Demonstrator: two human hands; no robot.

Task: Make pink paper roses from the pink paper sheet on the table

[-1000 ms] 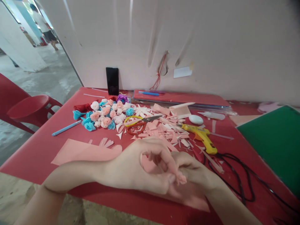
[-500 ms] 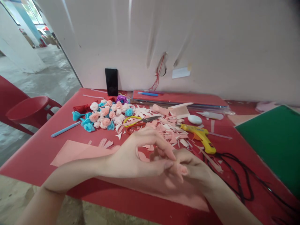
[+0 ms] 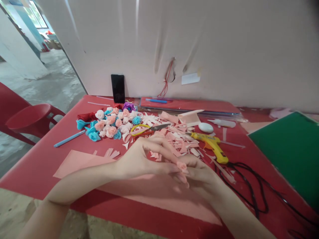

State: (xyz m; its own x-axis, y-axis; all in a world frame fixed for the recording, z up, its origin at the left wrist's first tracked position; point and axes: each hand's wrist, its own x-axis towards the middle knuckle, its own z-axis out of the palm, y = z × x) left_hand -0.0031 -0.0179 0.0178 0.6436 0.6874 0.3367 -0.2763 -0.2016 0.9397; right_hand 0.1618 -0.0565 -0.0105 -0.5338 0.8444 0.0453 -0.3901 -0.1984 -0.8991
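A small pink paper rose (image 3: 182, 166) sits between my two hands, above a sheet of pink crepe paper (image 3: 159, 196). My left hand (image 3: 152, 159) pinches it from the left with thumb and fingers. From the right, my right hand (image 3: 200, 174) grips its lower part, a loose petal edge hanging below. Some fingertips are hidden behind the flower and the other hand. Just beyond my hands lie pink and white paper scraps (image 3: 178, 137) and yellow-handled scissors (image 3: 149, 128). A yellow glue gun (image 3: 211, 145) rests to the right.
Finished paper flowers (image 3: 112, 122) in several colours are heaped at the left. Behind them a black phone (image 3: 118, 88) leans on the wall. A blue stick (image 3: 69, 138) lies far left, a green board (image 3: 289, 152) at the right, and the glue gun's black cord (image 3: 254, 189) loops beside my right arm.
Both hands have come closer together. The rose has shifted left and up, and my left fingers now close on it. Things on the table stay where they were.
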